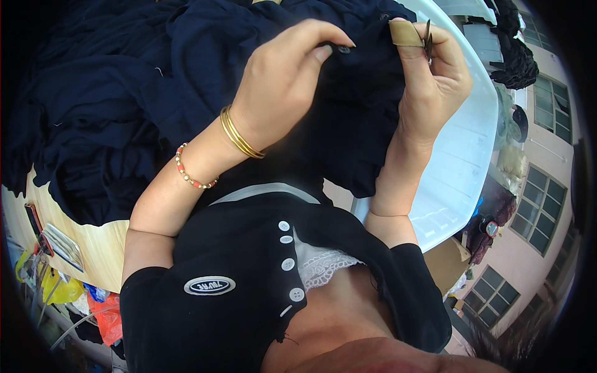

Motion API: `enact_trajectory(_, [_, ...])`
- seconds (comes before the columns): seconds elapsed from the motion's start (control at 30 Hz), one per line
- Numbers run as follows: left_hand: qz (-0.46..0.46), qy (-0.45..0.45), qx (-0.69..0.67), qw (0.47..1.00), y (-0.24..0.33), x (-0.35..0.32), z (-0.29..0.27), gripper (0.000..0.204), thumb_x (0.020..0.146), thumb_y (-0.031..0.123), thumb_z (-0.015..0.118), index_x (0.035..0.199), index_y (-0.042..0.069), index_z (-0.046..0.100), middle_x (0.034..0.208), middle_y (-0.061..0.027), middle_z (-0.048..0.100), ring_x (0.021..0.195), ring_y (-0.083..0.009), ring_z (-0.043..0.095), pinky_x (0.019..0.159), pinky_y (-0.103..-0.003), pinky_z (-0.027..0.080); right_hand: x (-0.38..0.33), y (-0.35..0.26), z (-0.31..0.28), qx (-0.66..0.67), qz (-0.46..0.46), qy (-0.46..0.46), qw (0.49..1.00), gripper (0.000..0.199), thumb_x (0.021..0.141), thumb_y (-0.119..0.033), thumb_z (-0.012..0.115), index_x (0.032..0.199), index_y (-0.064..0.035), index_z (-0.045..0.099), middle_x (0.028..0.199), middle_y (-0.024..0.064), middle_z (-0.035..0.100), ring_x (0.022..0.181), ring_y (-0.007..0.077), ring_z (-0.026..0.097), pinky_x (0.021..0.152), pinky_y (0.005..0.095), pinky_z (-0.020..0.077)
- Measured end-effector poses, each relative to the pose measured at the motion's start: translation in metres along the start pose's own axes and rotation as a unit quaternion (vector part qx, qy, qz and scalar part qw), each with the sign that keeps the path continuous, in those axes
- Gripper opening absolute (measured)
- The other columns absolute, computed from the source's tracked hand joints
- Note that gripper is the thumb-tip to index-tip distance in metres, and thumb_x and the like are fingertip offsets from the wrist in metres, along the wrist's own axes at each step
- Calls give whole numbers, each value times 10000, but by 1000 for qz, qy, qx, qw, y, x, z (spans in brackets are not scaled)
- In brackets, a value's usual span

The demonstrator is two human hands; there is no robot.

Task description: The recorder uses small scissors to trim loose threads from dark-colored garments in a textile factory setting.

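A large heap of dark navy cloth lies in front of me and hangs down between my arms. My left hand, with gold bangles at the wrist, pinches an edge of this dark garment between thumb and finger, beside a small dark button. My right hand has tan tape round its thumb. Dark metal thread snips are held in its curled fingers, the pointed blades showing past the thumb. Another dark button shows faintly on the cloth near the taped thumb.
A white plastic tub stands at the right, under my right forearm. On the left are a pale wooden tabletop, a notepad and coloured plastic bags. Dark bundles and a windowed wall are farther right.
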State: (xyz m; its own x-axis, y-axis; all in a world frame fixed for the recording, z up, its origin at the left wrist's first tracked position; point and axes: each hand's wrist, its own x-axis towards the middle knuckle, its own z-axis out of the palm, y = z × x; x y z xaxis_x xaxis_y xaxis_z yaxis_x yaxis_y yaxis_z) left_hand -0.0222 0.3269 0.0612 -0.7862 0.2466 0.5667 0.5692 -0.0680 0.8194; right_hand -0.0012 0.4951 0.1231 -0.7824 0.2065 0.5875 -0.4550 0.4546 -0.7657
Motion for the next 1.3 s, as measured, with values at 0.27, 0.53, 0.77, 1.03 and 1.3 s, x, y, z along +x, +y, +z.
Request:
enact_trajectory(0.27, [-221,-34,-266,938,11,11,-11,195,936,94,486,1093,8,562,975,3,517,874,-71,469,817,-200,358,4,6,-8,-32,72,-40,996,72,843,6,709,898,33,671,820,11,644,758,57,572,719,171,449])
enact_trajectory(0.53, [-183,3,-228,956,7,5,-18,183,965,152,558,1016,-9,628,783,39,568,744,-19,497,680,-166,406,5,11,-6,-45,25,-3,999,109,816,-49,754,851,2,665,656,-64,568,593,-9,445,528,144,307])
enact_trajectory(0.77, [-209,-7,-234,949,11,4,-15,233,980,170,518,1012,-32,629,828,9,606,784,-53,537,722,-197,432,5,10,-2,-57,3,-2,998,127,800,-59,775,827,1,666,640,-70,554,575,-12,428,514,144,295])
enact_trajectory(1.03, [-23,-41,178,983,10,4,4,323,826,235,742,986,15,570,764,-105,589,653,-244,597,598,-283,470,4,10,-6,-63,7,-28,998,91,814,3,733,877,15,668,736,-32,601,668,19,508,608,147,379])
enact_trajectory(1.3, [-67,36,-42,996,-9,4,-10,164,853,116,667,971,22,602,774,-56,660,624,-132,621,598,-247,480,6,10,-4,-67,0,-12,998,114,785,-29,764,838,-2,667,657,-63,563,596,-3,452,530,148,321])
